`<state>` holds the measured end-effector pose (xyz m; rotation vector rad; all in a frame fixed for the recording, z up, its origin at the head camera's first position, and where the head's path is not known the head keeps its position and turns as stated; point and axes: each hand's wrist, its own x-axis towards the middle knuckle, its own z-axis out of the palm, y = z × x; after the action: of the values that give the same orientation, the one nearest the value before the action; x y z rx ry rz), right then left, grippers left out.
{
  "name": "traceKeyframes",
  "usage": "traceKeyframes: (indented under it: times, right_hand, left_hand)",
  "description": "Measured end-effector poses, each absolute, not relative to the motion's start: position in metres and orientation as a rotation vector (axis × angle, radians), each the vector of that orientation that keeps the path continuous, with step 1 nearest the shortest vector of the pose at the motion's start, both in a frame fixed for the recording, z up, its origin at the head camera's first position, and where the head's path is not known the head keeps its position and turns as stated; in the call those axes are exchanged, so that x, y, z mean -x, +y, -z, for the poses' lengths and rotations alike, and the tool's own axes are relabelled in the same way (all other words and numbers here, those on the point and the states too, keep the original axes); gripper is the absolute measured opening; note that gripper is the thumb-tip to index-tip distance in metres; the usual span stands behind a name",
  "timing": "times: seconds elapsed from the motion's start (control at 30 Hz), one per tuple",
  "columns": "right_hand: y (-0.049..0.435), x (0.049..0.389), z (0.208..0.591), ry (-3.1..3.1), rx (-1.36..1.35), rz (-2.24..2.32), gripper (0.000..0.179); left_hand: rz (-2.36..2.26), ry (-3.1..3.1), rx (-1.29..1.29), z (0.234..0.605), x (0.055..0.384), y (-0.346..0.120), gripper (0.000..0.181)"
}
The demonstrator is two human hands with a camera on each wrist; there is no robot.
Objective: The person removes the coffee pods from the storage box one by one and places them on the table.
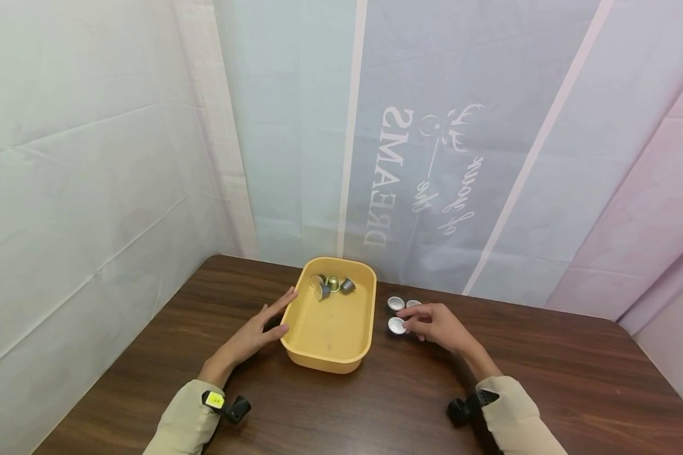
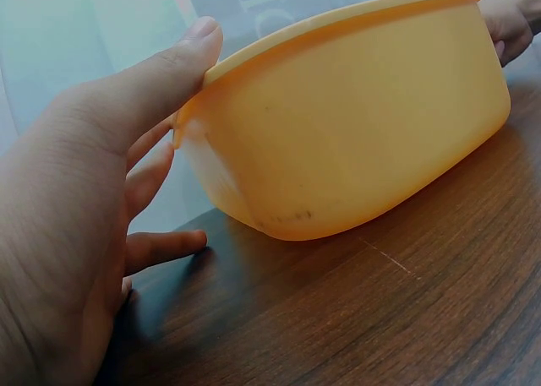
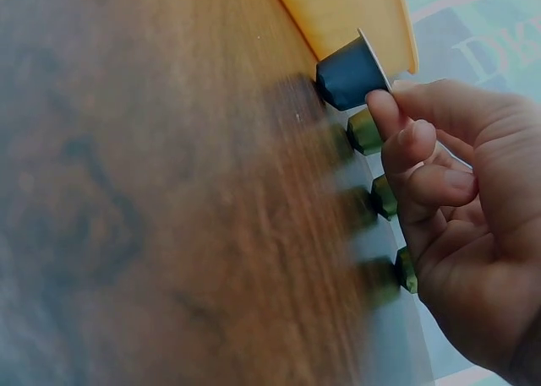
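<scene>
A yellow plastic bin stands on the table with several coffee capsules at its far end. My left hand rests against its left side, thumb and fingers spread along the rim. To the right of the bin, my right hand pinches the rim of a dark blue coffee capsule between thumb and fingertip; its silver lid faces up in the head view. Three green capsules stand in a row beside that hand, partly hidden by the fingers in the right wrist view.
The dark wood table meets a printed fabric backdrop behind the bin. Another fabric wall borders the left side. Each sleeve carries a small black wrist camera.
</scene>
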<state>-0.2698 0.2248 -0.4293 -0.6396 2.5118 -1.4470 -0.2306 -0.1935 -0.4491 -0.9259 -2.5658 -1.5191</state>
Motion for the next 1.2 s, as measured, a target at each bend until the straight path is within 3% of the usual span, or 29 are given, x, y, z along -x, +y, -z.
traceKeyframes:
  times: [0.83, 1.2]
  right_hand:
    - [0.216, 0.256, 0.406, 2.482, 0.655, 1.463, 0.026]
    - [0.230, 0.272, 0.426, 2.608, 0.699, 1.472, 0.026]
  left_hand:
    - [1.528, -2.571, 0.921, 0.449, 0.229, -0.194, 0.062]
    - [1.532, -2.578, 0.914, 0.451, 0.231, -0.195, 0.063]
